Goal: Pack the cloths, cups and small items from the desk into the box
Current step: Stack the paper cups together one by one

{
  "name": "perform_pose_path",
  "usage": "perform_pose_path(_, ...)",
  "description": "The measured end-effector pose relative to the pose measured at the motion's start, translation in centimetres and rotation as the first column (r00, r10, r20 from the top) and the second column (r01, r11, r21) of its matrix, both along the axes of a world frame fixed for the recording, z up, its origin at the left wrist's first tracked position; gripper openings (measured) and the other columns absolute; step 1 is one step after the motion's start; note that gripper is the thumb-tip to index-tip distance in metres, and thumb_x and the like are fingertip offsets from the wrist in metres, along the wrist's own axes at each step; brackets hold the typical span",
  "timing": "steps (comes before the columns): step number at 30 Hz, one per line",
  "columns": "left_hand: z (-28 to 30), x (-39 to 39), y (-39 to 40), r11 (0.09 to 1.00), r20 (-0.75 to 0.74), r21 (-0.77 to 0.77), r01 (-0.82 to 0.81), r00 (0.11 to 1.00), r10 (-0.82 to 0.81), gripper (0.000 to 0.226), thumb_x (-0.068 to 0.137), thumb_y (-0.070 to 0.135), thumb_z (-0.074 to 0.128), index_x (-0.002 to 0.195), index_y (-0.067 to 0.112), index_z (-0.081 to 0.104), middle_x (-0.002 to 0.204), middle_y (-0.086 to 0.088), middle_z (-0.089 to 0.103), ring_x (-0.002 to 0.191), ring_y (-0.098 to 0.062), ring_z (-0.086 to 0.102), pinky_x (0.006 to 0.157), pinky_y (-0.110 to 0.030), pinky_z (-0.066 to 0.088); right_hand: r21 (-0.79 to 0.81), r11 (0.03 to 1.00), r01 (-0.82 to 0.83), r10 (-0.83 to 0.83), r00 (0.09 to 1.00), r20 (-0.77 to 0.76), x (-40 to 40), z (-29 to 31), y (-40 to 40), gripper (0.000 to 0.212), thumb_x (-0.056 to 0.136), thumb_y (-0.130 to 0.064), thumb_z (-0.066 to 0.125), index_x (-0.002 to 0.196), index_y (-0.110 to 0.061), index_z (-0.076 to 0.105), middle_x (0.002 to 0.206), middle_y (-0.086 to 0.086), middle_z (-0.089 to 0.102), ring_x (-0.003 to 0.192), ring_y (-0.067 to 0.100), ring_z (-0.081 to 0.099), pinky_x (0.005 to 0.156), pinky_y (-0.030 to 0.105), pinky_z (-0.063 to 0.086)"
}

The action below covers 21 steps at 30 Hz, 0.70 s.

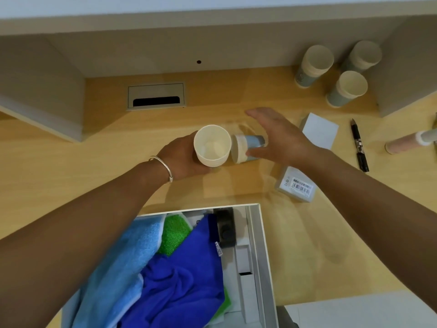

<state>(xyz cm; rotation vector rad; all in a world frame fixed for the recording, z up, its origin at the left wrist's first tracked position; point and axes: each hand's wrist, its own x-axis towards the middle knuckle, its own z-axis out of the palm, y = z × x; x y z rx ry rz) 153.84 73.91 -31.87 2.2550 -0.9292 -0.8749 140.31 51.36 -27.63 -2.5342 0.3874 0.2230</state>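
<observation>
My left hand [182,159] grips an upright cream paper cup [212,146] at the desk's middle. Just right of it a stack of paper cups [248,147] lies on its side. My right hand [281,138] hovers over that stack with fingers spread, thumb next to its rim, holding nothing. Three more cup stacks [315,65] [361,55] [347,88] stand at the back right. The white box [257,233] sits at the near edge and holds a light blue cloth [123,256], a green cloth [175,233] and a dark blue cloth [184,275].
A white notepad [319,131], a black pen [359,145], a small grey box with a barcode [295,185] and a pink tube [404,144] lie at the right. A cable hatch [156,97] is set into the desk at the back. Grey partitions flank both sides.
</observation>
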Motion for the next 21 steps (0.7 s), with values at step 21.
perform_pose_path(21,0.7,-0.2,-0.8,1.000,-0.043,0.009,0.024,0.999,-0.024,0.076,0.056,0.060,0.077,0.123,0.047,0.044,0.114,0.014,0.063,0.102,-0.016,0.060,0.087,-0.037,0.050,0.258,0.954,0.150,-0.239,0.901,0.362,-0.5,9.3,5.6,0.079,0.069,-0.051,0.075,0.136,-0.037,0.036,0.133,-0.017,0.044,0.119,0.003,0.043,0.094,0.029,0.046)
